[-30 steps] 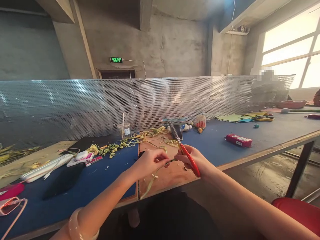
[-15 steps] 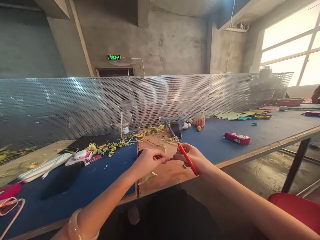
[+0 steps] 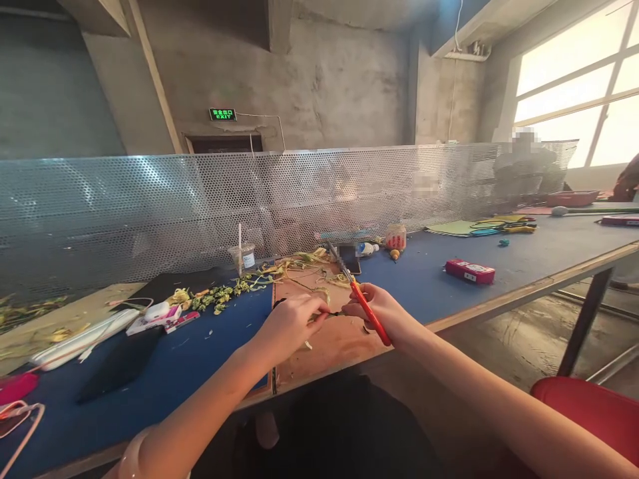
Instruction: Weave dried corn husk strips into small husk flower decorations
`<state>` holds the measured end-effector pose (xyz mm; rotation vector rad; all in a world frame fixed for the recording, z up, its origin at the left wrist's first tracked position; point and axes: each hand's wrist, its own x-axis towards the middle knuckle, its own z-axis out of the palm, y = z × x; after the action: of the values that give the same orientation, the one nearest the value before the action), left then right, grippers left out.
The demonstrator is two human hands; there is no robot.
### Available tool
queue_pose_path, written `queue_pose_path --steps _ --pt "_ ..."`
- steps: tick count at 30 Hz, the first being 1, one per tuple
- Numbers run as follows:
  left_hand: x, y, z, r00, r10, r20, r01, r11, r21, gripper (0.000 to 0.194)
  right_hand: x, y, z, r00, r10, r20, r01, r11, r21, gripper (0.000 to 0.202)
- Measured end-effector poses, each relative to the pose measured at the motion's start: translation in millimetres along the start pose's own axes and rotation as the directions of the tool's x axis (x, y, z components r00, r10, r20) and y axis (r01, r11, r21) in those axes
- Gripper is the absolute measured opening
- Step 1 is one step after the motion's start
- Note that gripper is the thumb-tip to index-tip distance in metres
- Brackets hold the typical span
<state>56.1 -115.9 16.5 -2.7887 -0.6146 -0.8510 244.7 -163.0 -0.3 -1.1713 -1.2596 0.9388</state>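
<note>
My left hand (image 3: pixel 295 320) is closed in a pinch above the brown board (image 3: pixel 324 362). Between its fingertips and those of my right hand (image 3: pixel 377 311) runs a thin dark greenish strand (image 3: pixel 333 314), too small to name for certain. My right hand is closed too, with a red-handled tool (image 3: pixel 370 311) lying across the palm. Its long, narrow metal end points up and away; whether it is pliers or scissors I cannot tell. Behind my hands, pale dry leaf-like strips (image 3: pixel 299 261) lie along the board's far side.
A perforated metal screen (image 3: pixel 309 199) runs along the back. Left are a lidded cup with straw (image 3: pixel 242 256), yellow-green flower-like bunches (image 3: pixel 219 299) and a dark flat slab (image 3: pixel 122 362). Right are a jar (image 3: pixel 396 237), a red box (image 3: pixel 470 271) and a red stool (image 3: pixel 584 412).
The fingertips of my two hands have drawn slightly apart, and more of the thin strand shows between them. The view has shifted a little; the red-handled tool stays in my right hand.
</note>
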Motion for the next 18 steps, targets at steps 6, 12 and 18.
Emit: queue_pose_path --steps 6,12,18 --pt "0.9 8.4 -1.6 0.995 0.069 -0.067 -0.063 0.994 0.087 0.014 -1.2 0.1 -0.2 1.000 -0.002 0.010 0.002 1.000 0.011 0.030" --pt "1.4 3.9 1.5 0.995 0.082 -0.058 -0.075 0.991 0.111 0.019 -0.7 0.5 -1.9 1.000 -0.005 0.024 0.004 1.000 0.017 0.028" --pt "4.2 7.3 2.3 0.997 0.073 0.035 -0.079 0.974 0.212 0.022 2.2 7.7 -5.4 0.999 -0.027 0.029 0.026 0.999 0.033 0.029"
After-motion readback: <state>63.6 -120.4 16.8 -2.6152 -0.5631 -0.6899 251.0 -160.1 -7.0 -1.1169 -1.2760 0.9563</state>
